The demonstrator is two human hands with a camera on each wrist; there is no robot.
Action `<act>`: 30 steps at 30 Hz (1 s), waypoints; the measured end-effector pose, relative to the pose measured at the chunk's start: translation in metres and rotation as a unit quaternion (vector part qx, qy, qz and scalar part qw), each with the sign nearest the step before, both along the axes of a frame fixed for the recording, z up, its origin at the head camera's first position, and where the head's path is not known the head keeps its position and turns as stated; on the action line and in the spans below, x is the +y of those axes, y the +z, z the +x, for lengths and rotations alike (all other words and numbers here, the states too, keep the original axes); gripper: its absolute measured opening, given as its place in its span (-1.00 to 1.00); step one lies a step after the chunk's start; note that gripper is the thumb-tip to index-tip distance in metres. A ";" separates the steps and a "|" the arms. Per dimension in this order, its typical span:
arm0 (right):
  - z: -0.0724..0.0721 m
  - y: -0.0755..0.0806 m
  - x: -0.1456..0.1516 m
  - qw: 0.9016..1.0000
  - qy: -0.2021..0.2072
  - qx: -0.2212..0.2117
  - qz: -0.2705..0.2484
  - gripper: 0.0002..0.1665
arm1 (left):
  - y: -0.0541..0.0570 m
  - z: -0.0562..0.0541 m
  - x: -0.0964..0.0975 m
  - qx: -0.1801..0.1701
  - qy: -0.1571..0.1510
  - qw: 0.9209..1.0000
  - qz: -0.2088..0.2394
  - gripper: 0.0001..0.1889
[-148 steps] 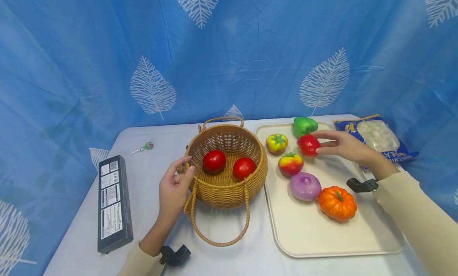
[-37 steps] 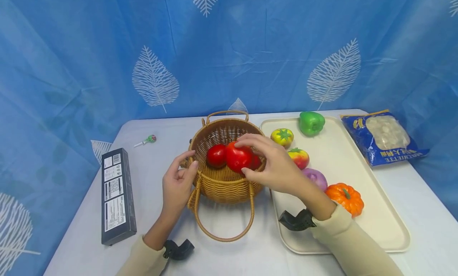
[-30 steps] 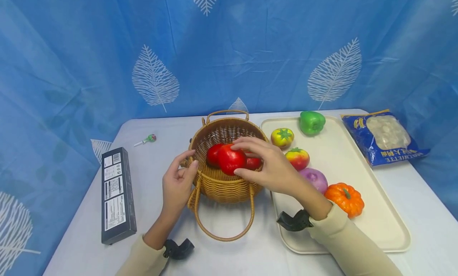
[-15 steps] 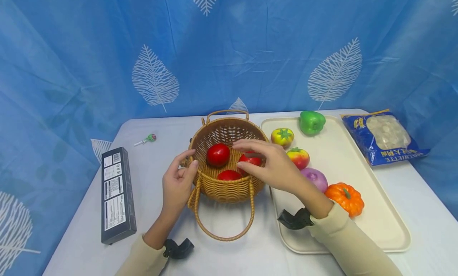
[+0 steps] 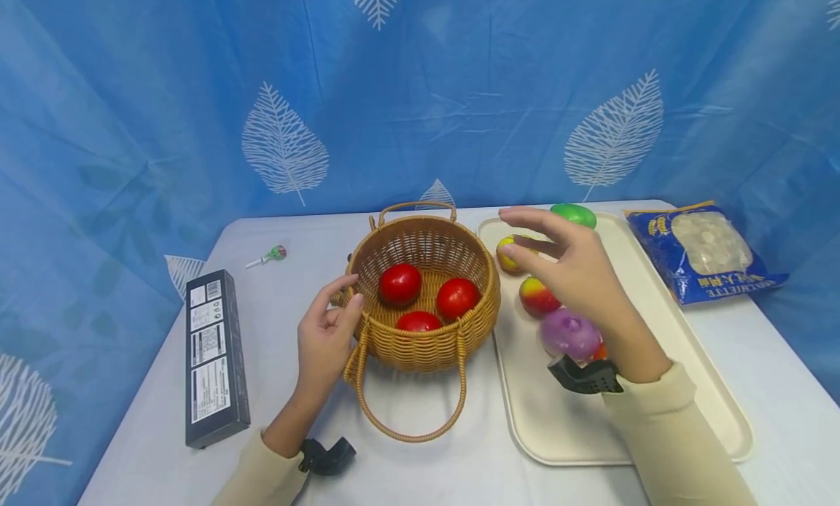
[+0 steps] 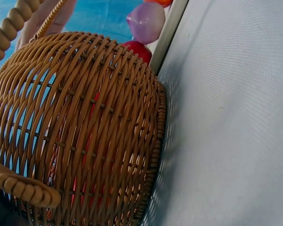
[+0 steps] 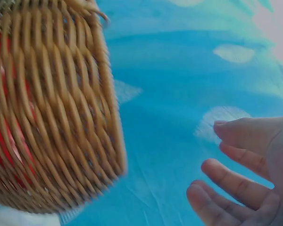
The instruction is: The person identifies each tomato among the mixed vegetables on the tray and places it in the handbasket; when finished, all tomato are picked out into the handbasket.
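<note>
A round wicker basket [image 5: 407, 351] stands mid-table with three glossy red toy tomatoes inside, one at the left [image 5: 399, 284], one at the right [image 5: 458, 298] and one near the front [image 5: 419, 321]. My left hand [image 5: 328, 338] holds the basket's left rim, thumb and index finger at the edge. My right hand [image 5: 571, 265] is empty above the tray, its fingers spread and bent. Below it lie a yellow toy tomato [image 5: 508, 254], a red-and-yellow one [image 5: 538, 298] and a purple onion [image 5: 569, 334]. In the right wrist view, the basket [image 7: 56, 108] is apart from the right fingertips [image 7: 207, 165].
The cream tray [image 5: 571, 448] also bears a green bell pepper [image 5: 574, 214] and an orange pumpkin [image 5: 600, 351], mostly hidden. A blue pasta bag [image 5: 709, 254] lies beyond it. At left are a dark box [image 5: 216, 360] and a lollipop [image 5: 269, 255]. The basket's front handle [image 5: 410, 439] hangs forward.
My right hand carried a red toy tomato from the tray into the basket, let it go near the front, and has moved back right over the tray. The left hand has stayed at the rim.
</note>
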State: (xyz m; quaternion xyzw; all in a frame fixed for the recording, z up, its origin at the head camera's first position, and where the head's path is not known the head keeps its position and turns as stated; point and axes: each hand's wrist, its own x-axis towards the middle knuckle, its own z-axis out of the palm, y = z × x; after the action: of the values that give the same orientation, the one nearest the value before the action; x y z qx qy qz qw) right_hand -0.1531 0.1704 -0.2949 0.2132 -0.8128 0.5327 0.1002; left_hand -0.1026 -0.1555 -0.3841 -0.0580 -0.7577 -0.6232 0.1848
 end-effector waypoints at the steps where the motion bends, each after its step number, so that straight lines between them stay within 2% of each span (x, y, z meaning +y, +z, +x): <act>1: -0.001 0.001 0.004 1.000 -0.009 -0.002 0.005 -0.51 | 0.002 0.001 0.001 -0.001 0.002 1.000 0.000 -0.67; 7: -0.004 0.003 0.027 0.998 -0.049 -0.026 0.033 -0.50 | 0.012 0.008 0.005 0.006 0.000 1.000 0.002 -0.68; 14: -0.001 0.003 0.063 0.996 -0.080 -0.011 0.050 -0.50 | 0.015 0.012 0.010 0.004 -0.003 1.000 0.001 -0.68; 18: 0.000 0.000 0.078 0.990 -0.088 -0.049 0.101 -0.49 | 0.014 0.013 0.010 0.006 0.002 1.000 0.004 -0.69; 20: -0.001 -0.004 0.083 0.984 -0.084 -0.075 0.140 -0.47 | 0.015 0.014 0.010 0.007 0.003 1.000 0.005 -0.69; 22: -0.003 -0.008 0.086 0.979 -0.063 -0.089 0.170 -0.44 | 0.015 0.015 0.010 0.007 0.002 1.000 0.005 -0.69; 27: -0.008 -0.023 0.091 0.971 0.010 -0.105 0.213 -0.41 | 0.016 0.016 0.011 0.005 0.003 1.000 0.002 -0.68; 30: -0.010 -0.032 0.092 0.963 0.034 -0.118 0.242 -0.42 | 0.016 0.017 0.012 0.004 0.004 1.000 0.001 -0.68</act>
State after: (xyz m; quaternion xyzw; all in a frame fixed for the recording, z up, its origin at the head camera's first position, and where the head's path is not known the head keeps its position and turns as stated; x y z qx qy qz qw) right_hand -0.1633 0.2620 -0.3268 0.1942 -0.9158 0.3448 -0.0691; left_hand -0.0859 -0.1439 -0.3677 -0.0576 -0.7566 -0.6227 0.1908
